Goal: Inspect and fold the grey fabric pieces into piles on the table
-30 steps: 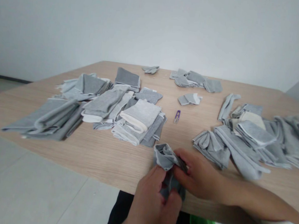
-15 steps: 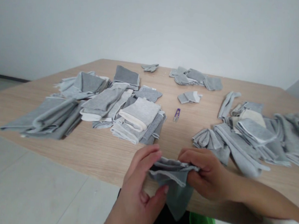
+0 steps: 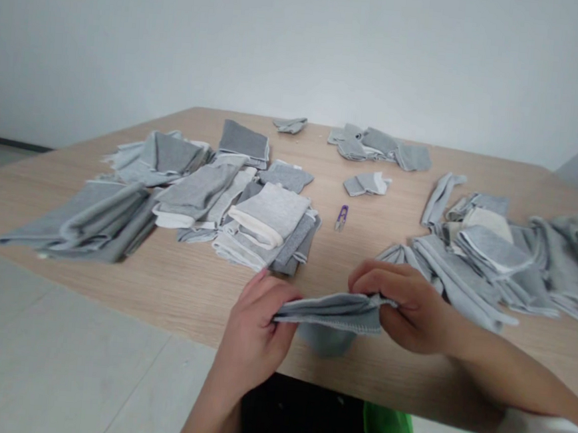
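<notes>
A grey piece of fabric (image 3: 331, 313) with a stitched edge is stretched between my two hands, just above the table's front edge. My left hand (image 3: 260, 331) pinches its left end between thumb and fingers. At the other end, my right hand (image 3: 404, 309) grips the fabric's corner, fingers curled over it. Part of the cloth hangs below the stitched edge. Beyond my hands, a stack of folded grey fabric pieces (image 3: 272, 212) lies to the left, and purple thread snips (image 3: 341, 217) rest on the tabletop.
More grey fabric (image 3: 89, 217) lies folded at the left. A loose heap of grey and cream pieces (image 3: 492, 242) covers the right side. Small pieces (image 3: 379, 143) lie near the back of the wooden table (image 3: 202, 303). Something green (image 3: 387, 431) hangs below the front edge.
My left hand, spread apart before, has closed on the fabric's left end. The cloth is now pulled out flatter between both hands, and both hands sit slightly higher in view.
</notes>
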{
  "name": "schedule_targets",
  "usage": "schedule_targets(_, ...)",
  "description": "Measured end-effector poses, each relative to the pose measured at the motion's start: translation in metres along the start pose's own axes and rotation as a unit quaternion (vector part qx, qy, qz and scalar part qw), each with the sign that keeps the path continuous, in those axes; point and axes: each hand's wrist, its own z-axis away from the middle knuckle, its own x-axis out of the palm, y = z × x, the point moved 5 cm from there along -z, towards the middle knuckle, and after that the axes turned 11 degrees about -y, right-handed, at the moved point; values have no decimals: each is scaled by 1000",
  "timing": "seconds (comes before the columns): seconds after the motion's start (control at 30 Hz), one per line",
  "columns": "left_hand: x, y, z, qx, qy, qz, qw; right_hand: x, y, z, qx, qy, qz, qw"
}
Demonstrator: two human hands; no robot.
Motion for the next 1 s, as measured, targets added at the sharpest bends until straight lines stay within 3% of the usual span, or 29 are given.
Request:
schedule_targets(0.1,-10,2,2,57,141,-110,982,-4,14,1,-60,37,118,991)
schedule_targets(0.2,-11,8,4,125,174,-213,953,-5,15,1,-128,2,203,971)
schedule_targets(0.27,-7,11,7,158,139,-246,946,-5,11,0,-120,-64,218,967)
schedule_targets(0.37,3,11,15,179,56,-249,950,1,1,-1,-38,-183,212,959)
schedule_targets(0.47,16,6,24,161,-18,-230,960,17,-4,2,33,-284,182,941)
schedule_targets(0.53,26,1,27,134,-73,-209,966,31,-4,3,58,-317,166,932)
schedule_targets(0.63,39,-10,29,81,-144,-180,970,48,-1,6,87,-347,154,921)
schedule_targets(0.7,43,-15,31,60,-161,-172,970,52,0,8,95,-361,143,916)
schedule_targets(0.87,43,-17,40,88,-144,-173,970,48,-9,8,39,-335,95,937)
schedule_targets(1.0,38,-14,42,123,-105,-197,967,53,1,2,72,-289,148,943)
